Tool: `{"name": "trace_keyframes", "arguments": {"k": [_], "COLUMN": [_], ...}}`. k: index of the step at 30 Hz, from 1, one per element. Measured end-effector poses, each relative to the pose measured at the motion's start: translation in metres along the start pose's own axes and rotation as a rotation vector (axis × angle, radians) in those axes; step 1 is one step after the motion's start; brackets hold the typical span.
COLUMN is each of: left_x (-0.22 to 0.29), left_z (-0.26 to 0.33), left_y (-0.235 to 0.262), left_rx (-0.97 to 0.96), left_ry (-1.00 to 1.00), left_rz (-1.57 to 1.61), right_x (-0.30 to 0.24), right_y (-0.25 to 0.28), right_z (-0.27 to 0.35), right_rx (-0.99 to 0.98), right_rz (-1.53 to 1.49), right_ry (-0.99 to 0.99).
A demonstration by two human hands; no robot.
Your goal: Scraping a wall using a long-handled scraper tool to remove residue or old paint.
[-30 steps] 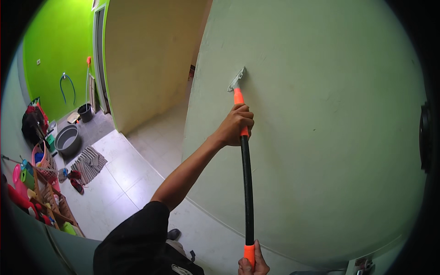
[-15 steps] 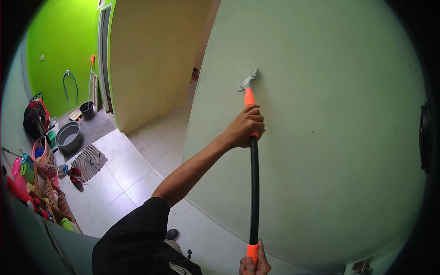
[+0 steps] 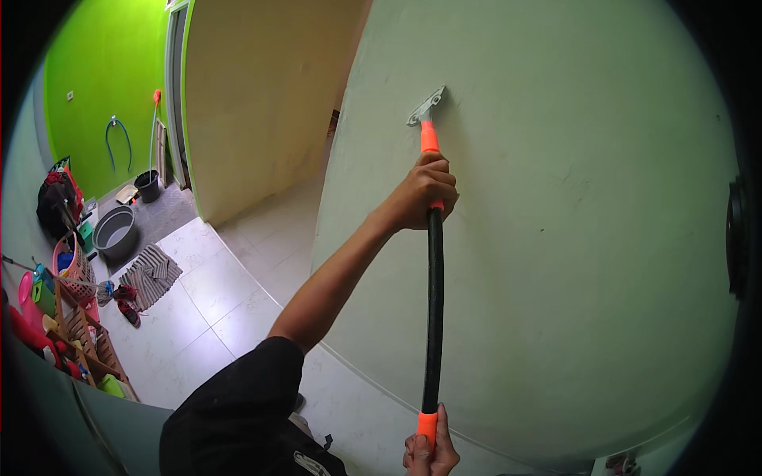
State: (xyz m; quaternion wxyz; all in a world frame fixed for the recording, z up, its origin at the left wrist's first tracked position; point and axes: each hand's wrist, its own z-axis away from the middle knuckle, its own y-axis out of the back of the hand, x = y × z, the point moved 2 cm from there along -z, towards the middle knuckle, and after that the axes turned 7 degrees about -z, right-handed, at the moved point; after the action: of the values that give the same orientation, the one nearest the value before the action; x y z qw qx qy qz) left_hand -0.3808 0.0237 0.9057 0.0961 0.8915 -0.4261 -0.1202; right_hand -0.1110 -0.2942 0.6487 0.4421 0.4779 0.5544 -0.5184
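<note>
A long-handled scraper (image 3: 434,301) with a black shaft and orange grip sections stands nearly upright along the pale green wall (image 3: 571,317). Its flat grey-white head (image 3: 427,108) is tilted and lies at the wall surface. My left hand (image 3: 426,193) is wrapped round the pole just below the upper orange section. Near the lower edge, my right hand (image 3: 431,454) grips the orange section at the pole's bottom end, its thumb along it. Faint scuffs show on the wall to the right of the head.
On the left, a wooden rack (image 3: 87,341), a pink basket (image 3: 75,266), a grey tub (image 3: 116,232) and a striped mat (image 3: 151,275) stand or lie on the tiled floor. A black bucket (image 3: 148,186) sits farther back. A dark round object (image 3: 736,238) is at the right edge.
Both hands and the scraper have moved up and slightly left in the picture. The head sits higher on the wall, and both hands keep their hold.
</note>
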Motion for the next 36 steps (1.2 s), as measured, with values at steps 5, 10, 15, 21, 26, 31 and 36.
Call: {"name": "trace_keyframes", "arguments": {"k": [5, 10, 15, 21, 26, 31, 36], "left_x": [0.006, 0.004, 0.007, -0.015, -0.010, -0.014, -0.010], "left_z": [0.006, 0.019, 0.031, 0.037, 0.062, 0.073, 0.099], "left_y": [-0.002, -0.011, -0.017, -0.007, -0.009, -0.016, -0.024], "left_rx": [-0.126, -0.007, -0.046, -0.104, -0.172, -0.127, -0.146], "left_ry": [-0.175, -0.061, -0.050, -0.002, -0.069, -0.005, 0.093], "left_rz": [0.044, 0.024, -0.028, -0.097, -0.055, -0.063, -0.088], "right_x": [-0.003, -0.009, -0.011, -0.015, -0.015, -0.017, -0.028], "right_y": [0.004, 0.007, 0.006, -0.008, -0.023, -0.034, -0.026], "right_z": [-0.003, -0.003, -0.006, -0.014, -0.011, -0.001, 0.000], "right_rx": [0.003, 0.005, 0.003, -0.013, -0.019, -0.037, -0.002], "right_rz": [-0.011, -0.007, -0.008, 0.022, 0.043, 0.082, 0.067], "right_ry": [-0.029, -0.009, 0.010, 0.057, 0.055, 0.129, 0.131]}}
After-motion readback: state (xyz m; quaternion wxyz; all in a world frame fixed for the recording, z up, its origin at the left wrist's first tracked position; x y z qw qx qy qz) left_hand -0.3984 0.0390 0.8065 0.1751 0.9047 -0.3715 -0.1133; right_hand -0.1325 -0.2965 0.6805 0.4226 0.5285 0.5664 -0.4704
